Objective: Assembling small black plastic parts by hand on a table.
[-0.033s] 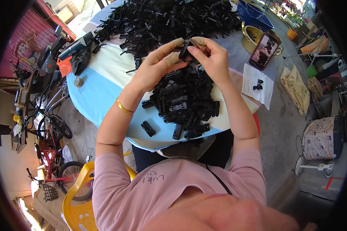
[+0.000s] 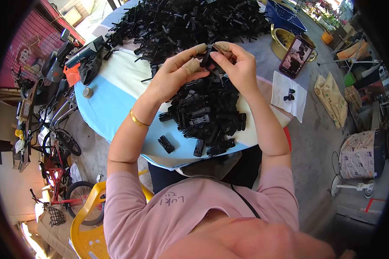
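Observation:
A small black plastic part (image 2: 208, 55) is pinched between my two hands above the table. My left hand (image 2: 166, 82), with beige tape wrapped on its fingers, is closed on one side of it. My right hand (image 2: 237, 64), its index finger taped too, presses thumb and fingers on the other side. The fingers partly hide the part, so its exact kind does not show. Just below my hands lies a near heap of black plastic pieces (image 2: 199, 116), blocky and clip-like. One loose black piece (image 2: 165, 144) rests to its left. Beyond my hands spreads a larger heap of thin black pieces (image 2: 190, 23).
A phone (image 2: 296, 57) leans against a brass-coloured pot (image 2: 280, 43) at the right. White paper (image 2: 281, 106) with several dark bits lies nearer. A small round tin (image 2: 87, 92) and a black bag (image 2: 90, 71) sit at the left. A yellow chair (image 2: 87, 216) stands lower left.

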`<state>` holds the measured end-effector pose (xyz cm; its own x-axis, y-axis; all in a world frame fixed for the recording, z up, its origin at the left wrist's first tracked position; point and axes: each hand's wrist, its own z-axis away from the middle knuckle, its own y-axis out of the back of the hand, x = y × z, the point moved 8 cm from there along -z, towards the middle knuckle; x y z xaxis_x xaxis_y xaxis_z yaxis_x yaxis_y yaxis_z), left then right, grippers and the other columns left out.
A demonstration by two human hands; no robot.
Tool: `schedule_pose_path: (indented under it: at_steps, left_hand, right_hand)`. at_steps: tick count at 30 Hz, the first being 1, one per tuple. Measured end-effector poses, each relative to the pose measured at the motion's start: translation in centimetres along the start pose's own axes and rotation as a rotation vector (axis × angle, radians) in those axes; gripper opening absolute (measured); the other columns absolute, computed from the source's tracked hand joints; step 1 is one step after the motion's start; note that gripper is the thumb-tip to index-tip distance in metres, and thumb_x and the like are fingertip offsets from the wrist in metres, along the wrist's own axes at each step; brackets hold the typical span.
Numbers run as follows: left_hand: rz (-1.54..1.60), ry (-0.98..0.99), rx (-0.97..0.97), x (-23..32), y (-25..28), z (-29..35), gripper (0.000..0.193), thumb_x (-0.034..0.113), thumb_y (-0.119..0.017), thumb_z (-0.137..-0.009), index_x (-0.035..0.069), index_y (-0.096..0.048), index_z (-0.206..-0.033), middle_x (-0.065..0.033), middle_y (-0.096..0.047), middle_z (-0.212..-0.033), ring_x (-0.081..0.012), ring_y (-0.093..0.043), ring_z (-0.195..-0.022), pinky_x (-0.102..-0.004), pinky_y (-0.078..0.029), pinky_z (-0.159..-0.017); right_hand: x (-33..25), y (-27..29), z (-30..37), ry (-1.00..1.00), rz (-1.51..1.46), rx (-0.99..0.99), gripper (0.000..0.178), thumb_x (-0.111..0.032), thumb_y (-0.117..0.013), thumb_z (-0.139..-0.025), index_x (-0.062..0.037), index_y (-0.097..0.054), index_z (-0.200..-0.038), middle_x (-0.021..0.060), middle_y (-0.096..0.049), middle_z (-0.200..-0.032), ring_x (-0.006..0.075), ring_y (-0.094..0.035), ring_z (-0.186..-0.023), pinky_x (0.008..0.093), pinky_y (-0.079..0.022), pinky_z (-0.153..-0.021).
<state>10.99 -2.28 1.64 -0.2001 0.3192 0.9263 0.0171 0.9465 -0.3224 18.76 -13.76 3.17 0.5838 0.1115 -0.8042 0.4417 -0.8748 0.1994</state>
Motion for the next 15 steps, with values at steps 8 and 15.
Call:
schedule_pose_path:
  at_steps: [8, 15]
  left_hand:
    - [-0.165, 0.044, -0.082, 0.1, 1.1, -0.4, 0.044, 0.009, -0.061, -0.082, 0.0, -0.045, -0.122, -0.0035, -0.056, -0.098, -0.0084, -0.056, -0.085, -0.0208, -0.048, -0.069]
    - [-0.371, -0.14, -0.006, 0.9, 1.4, -0.3, 0.045, 0.009, -0.058, -0.083, 0.002, -0.041, -0.124, -0.0049, -0.054, -0.11, -0.0112, -0.051, -0.098, -0.0249, -0.041, -0.086]
  right_hand:
    - [-3.4, -1.0, 0.6, 0.381, 0.166, -0.036, 0.017, -0.002, -0.067, -0.074, 0.0, -0.065, -0.091, 0.0057, -0.062, -0.079, 0.011, -0.059, -0.068, 0.0206, -0.046, -0.061]
    - [-3.8, -1.5, 0.8, 0.421, 0.179, -0.019, 0.016, -0.001, -0.068, -0.073, -0.0002, -0.065, -0.088, 0.0086, -0.063, -0.081, 0.0153, -0.06, -0.07, 0.0226, -0.048, -0.063]
